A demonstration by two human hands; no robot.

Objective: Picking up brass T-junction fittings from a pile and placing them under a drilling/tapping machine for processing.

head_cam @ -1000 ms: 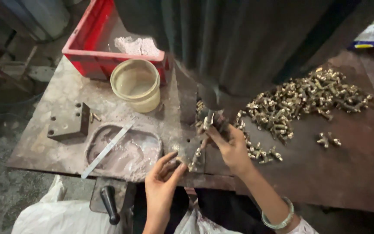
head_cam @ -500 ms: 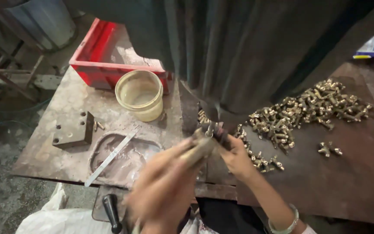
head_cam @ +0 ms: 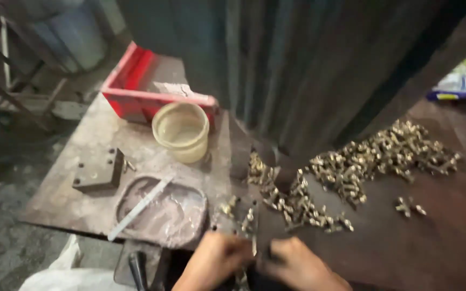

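i see my left hand [head_cam: 214, 261] and right hand [head_cam: 297, 267] meeting at the bench [head_cam: 82, 199] edge, just below the brass heap [head_cam: 351, 167]; grip blurred, i cannot tell what they pinch. best worked close together, over the bench.

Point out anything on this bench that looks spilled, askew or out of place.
The small brass parts lie loose in a scattered heap, with a trail straggling toward both hands and a few strays apart. A flat metal strip lies slantwise across the grey tray. Nothing looks damaged; the hands are too blurred to judge.
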